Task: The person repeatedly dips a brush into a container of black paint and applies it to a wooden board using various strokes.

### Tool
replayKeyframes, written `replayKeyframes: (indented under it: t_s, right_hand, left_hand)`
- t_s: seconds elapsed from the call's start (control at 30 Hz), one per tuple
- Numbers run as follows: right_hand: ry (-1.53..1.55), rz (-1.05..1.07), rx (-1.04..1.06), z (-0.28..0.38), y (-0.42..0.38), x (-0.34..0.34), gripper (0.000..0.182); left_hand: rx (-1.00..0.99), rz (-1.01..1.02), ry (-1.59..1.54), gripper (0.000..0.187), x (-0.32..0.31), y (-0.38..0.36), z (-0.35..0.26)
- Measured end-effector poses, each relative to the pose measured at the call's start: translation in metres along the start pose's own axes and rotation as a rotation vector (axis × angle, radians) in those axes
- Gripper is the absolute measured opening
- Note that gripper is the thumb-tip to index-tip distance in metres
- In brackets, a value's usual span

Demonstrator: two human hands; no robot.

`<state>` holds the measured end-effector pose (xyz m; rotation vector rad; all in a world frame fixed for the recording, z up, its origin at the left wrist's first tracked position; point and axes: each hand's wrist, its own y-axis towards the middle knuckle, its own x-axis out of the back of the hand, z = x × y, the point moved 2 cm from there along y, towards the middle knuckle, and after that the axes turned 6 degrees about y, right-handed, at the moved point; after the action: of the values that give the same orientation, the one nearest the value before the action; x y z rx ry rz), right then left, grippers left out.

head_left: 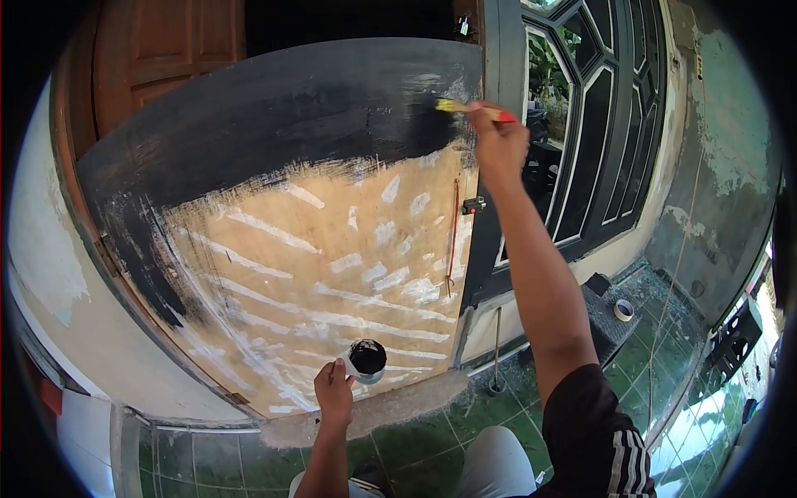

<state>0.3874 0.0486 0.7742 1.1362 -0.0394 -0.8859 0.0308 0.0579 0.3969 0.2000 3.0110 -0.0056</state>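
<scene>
My right hand (502,145) is closed round the handle of a paintbrush (469,108) with a red end and yellowish bristles. Its bristles lie over the dark upper right part of a wooden door panel (332,216). Black paint covers the panel's top and runs down its left edge; below, bare tan wood shows white filler streaks. Lower down, my left hand (334,390) grips a small white cup (366,359) of black paint in front of the panel's bottom part. A latch (473,206) with a red cord hanging beside it sits on the panel's right edge.
Right of the panel stands a dark-framed window (573,124) with white trim. A roll of tape (623,310) rests on a ledge. Green tiles (506,415) cover the floor, and a thin stick (498,349) leans by the wall. Behind the panel is a brown door (166,50).
</scene>
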Motion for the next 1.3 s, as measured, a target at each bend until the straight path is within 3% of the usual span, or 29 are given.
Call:
replayKeyframes:
  t_s: [0.1, 0.2, 0.27, 0.33, 0.4, 0.53, 0.57, 0.6, 0.73, 0.87, 0.93, 0.97, 1.0, 1.07, 1.17, 1.3]
  right_hand:
    - [-0.327, -0.172, 0.301, 0.021, 0.003, 0.022, 0.006]
    - [-0.639, -0.084, 0.889, 0.031, -0.017, 0.002, 0.003]
    - [-0.652, 0.071, 0.841, 0.021, -0.046, -0.039, 0.007]
    - [-0.582, 0.204, 0.995, 0.022, -0.080, -0.083, 0.011]
    - [-0.404, 0.286, 0.852, 0.039, -0.106, -0.109, 0.009]
    - [0.054, 0.257, 0.417, 0.041, -0.098, -0.113, 0.014]
    - [0.297, 0.202, 0.090, 0.024, -0.086, -0.107, 0.007]
    - [0.318, 0.167, 0.028, 0.033, -0.072, -0.091, 0.008]
    - [-0.040, -0.030, 0.084, -0.003, -0.010, -0.022, 0.011]
    - [-0.524, -0.210, 0.571, 0.021, -0.006, 0.006, 0.008]
    - [-0.625, 0.012, 0.960, 0.018, -0.029, -0.017, 0.009]
    - [-0.532, 0.130, 0.925, 0.021, -0.049, -0.034, 0.015]
    - [-0.629, 0.244, 0.905, 0.018, -0.064, -0.047, 0.019]
    - [-0.524, 0.351, 0.835, 0.029, -0.088, -0.069, 0.011]
    - [-0.222, 0.445, 0.441, 0.045, -0.092, -0.075, 0.013]
    - [0.112, 0.176, -0.029, 0.021, -0.042, -0.042, 0.019]
  left_hand:
    - [0.006, 0.010, -0.026, 0.035, 0.002, 0.000, -0.001]
    - [0.010, -0.007, -0.026, 0.035, 0.002, 0.000, -0.005]
    - [0.001, -0.001, -0.024, 0.035, 0.001, 0.002, -0.003]
    - [-0.002, 0.003, -0.018, 0.034, -0.001, 0.003, -0.005]
    - [0.002, 0.003, -0.008, 0.033, -0.005, 0.000, -0.011]
    - [0.012, 0.009, -0.034, 0.033, -0.007, -0.002, -0.010]
    - [0.006, 0.011, -0.022, 0.034, -0.006, 0.000, -0.007]
    - [0.002, 0.012, -0.011, 0.035, -0.005, 0.000, -0.004]
    - [0.010, 0.014, -0.004, 0.034, 0.000, -0.004, -0.011]
    - [-0.008, 0.015, 0.000, 0.034, 0.008, 0.000, -0.005]
    - [-0.014, 0.009, -0.009, 0.035, 0.009, 0.003, -0.004]
    - [-0.003, -0.002, -0.016, 0.034, 0.009, 0.001, -0.006]
    - [0.007, -0.011, -0.023, 0.034, 0.008, 0.001, -0.007]
    - [-0.002, -0.002, -0.024, 0.034, 0.007, 0.003, -0.006]
    - [0.001, 0.008, -0.030, 0.034, 0.002, 0.004, -0.004]
    - [-0.016, 0.017, -0.031, 0.034, 0.005, 0.005, -0.001]
